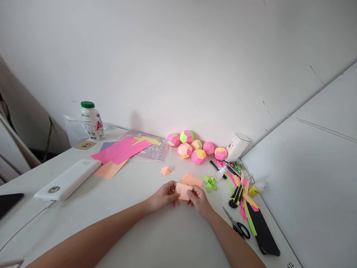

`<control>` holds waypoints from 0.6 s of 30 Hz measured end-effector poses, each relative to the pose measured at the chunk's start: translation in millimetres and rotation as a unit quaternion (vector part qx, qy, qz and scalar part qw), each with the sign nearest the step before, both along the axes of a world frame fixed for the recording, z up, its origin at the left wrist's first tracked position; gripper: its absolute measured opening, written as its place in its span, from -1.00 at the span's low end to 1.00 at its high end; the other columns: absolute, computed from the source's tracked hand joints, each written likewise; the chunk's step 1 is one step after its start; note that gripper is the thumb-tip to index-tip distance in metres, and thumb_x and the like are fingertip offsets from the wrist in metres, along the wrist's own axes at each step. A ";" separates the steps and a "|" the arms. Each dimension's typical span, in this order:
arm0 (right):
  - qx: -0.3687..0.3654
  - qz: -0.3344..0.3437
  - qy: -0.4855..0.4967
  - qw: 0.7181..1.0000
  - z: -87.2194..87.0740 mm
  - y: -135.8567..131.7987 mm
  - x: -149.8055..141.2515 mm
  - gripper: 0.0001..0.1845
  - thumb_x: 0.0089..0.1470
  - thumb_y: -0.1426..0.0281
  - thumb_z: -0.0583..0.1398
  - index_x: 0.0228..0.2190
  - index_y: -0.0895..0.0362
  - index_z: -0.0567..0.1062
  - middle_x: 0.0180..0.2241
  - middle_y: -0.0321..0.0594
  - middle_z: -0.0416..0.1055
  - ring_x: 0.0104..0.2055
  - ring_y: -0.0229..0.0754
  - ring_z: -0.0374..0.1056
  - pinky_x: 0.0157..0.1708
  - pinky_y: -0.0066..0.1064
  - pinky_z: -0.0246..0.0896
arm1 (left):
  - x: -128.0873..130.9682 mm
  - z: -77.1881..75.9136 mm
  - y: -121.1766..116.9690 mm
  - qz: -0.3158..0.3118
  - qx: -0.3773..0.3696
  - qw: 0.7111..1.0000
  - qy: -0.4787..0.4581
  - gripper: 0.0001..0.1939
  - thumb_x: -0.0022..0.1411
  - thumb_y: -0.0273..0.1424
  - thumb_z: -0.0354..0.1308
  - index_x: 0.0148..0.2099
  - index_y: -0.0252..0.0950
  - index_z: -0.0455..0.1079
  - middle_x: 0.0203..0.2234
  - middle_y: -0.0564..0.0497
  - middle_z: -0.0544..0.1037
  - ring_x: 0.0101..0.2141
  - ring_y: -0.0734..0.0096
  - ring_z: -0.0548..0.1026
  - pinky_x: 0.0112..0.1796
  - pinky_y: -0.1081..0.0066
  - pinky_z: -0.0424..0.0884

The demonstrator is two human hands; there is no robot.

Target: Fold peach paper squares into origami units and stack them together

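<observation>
Your left hand (165, 194) and right hand (199, 198) are nearly closed, each pinching one peach paper (183, 191) between thumb and fingers at the dial's centre. Bare tabletop (125, 190) gives you room towards nine, up to one white power bank (69, 178), and at six, between your forearms. The table's right edge meets the side wall (315, 167) beyond one cutter (236, 196) at three and one pair of scissors (235, 224) at four. Seven paper balls (198, 158) sit at twelve; one folded peach piece (166, 171) lies near half past ten.

Bare forearms (108, 227) and bare hands (164, 195)
</observation>
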State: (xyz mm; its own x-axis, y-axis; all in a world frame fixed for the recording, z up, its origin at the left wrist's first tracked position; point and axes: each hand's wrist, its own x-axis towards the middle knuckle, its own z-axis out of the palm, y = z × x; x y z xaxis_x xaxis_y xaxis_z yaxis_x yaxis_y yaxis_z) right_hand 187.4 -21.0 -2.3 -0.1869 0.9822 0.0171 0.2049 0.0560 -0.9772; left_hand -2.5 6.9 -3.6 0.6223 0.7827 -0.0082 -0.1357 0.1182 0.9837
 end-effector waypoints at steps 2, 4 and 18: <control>0.006 -0.003 0.011 1.000 -2.0 0.3 -0.2 -0.66 0.06 0.14 0.12 -0.50 0.16 0.28 -0.68 -0.36 0.33 -0.66 -0.34 0.21 -0.64 -0.53 0.10 | 1.1 0.3 -0.7 0.001 0.002 1.000 0.013 -0.70 0.09 -0.21 0.18 -0.30 -0.28 0.17 -0.54 0.08 0.46 -0.56 0.44 0.47 -0.55 0.46 0.34; 0.022 -0.023 0.025 0.999 -4.2 -0.3 -1.1 -0.68 0.08 0.15 0.11 -0.48 0.15 0.27 -0.70 -0.37 0.31 -0.68 -0.33 0.22 -0.66 -0.52 0.10 | 3.0 0.7 -1.0 0.019 -0.005 1.000 0.016 -0.68 0.07 -0.20 0.19 -0.30 -0.27 0.14 -0.58 0.14 0.41 -0.61 0.46 0.46 -0.62 0.49 0.30; 0.411 -0.046 -0.194 0.890 -7.8 -7.6 -4.3 -0.79 0.10 0.51 0.06 -0.41 0.11 0.49 -0.18 -0.06 0.33 -0.41 -0.24 0.29 -0.47 -0.39 0.30 | -2.1 10.1 -4.7 -0.020 0.011 0.999 0.040 -0.59 0.19 -0.05 -0.02 -0.39 -0.33 0.30 -0.57 0.03 0.49 -0.55 0.44 0.42 -0.49 0.43 0.33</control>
State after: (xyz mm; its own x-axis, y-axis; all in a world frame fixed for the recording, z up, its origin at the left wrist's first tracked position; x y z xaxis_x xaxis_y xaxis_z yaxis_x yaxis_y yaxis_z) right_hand 183.1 -28.6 -10.0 -0.2546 0.6799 0.6877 0.5585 0.6839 -0.4694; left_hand -4.6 2.2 6.6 0.6505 0.7584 -0.0425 -0.0513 0.0996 0.9937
